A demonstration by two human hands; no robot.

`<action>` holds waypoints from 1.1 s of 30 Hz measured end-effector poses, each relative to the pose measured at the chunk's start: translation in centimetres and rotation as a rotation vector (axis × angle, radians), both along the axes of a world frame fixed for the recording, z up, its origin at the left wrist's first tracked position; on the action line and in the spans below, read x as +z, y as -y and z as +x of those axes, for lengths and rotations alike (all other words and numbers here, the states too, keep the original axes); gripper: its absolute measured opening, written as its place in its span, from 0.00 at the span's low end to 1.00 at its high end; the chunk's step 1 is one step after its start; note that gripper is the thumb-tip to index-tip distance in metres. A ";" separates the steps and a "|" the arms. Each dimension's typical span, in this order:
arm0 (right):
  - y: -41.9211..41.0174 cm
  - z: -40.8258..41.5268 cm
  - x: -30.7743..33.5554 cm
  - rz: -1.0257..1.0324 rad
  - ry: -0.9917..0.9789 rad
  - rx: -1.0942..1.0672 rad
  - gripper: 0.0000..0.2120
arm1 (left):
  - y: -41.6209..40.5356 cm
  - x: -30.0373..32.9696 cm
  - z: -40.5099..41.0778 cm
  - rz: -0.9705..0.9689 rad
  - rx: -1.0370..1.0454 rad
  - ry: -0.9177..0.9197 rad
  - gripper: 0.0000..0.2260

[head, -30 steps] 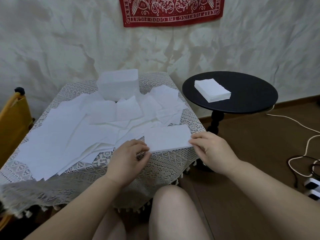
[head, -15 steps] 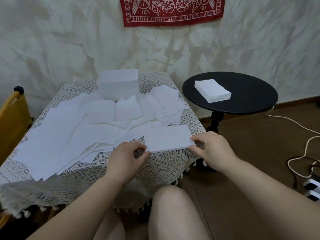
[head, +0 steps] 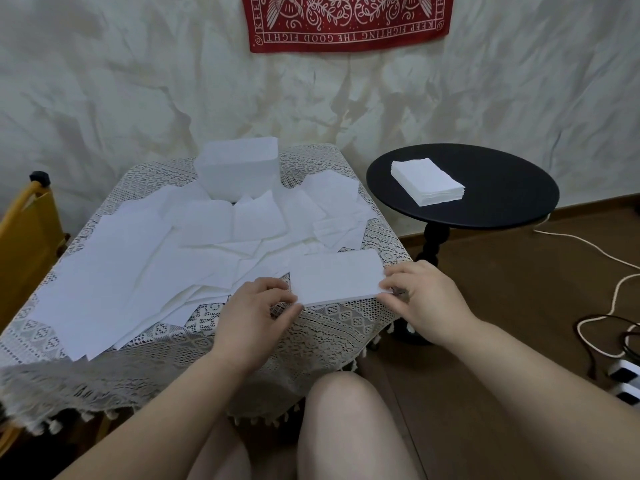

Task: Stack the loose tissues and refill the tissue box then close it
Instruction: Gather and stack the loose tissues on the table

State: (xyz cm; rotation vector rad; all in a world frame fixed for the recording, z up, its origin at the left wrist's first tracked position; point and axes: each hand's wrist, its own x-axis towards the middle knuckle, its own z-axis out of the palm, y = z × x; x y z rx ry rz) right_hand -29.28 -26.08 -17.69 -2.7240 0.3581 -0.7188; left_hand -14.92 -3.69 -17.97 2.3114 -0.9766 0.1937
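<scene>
A small flat stack of white tissues [head: 336, 277] lies at the near right corner of the lace-covered table [head: 346, 327]. My left hand [head: 254, 315] pinches its near left corner. My right hand [head: 420, 297] pinches its near right corner. Many loose white tissues [head: 149, 268] are spread over the table to the left and behind. A white tissue box [head: 237, 168] stands at the back of the table. A neat tissue stack [head: 427, 181] sits on the round black side table [head: 502, 202] to the right.
A yellow chair [head: 24, 244] stands at the left of the table. White and black cables [head: 609, 306] and a power strip [head: 627, 381] lie on the brown floor at the right. My knees are below the table's near edge.
Both hands have stayed at the near corners of the small stack, shifting only slightly. The stack has kept its place on the table corner.
</scene>
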 end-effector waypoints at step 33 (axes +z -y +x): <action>-5.0 20.9 4.8 0.487 -0.245 -0.083 0.27 | 0.0 0.5 8.9 0.068 0.347 0.062 0.24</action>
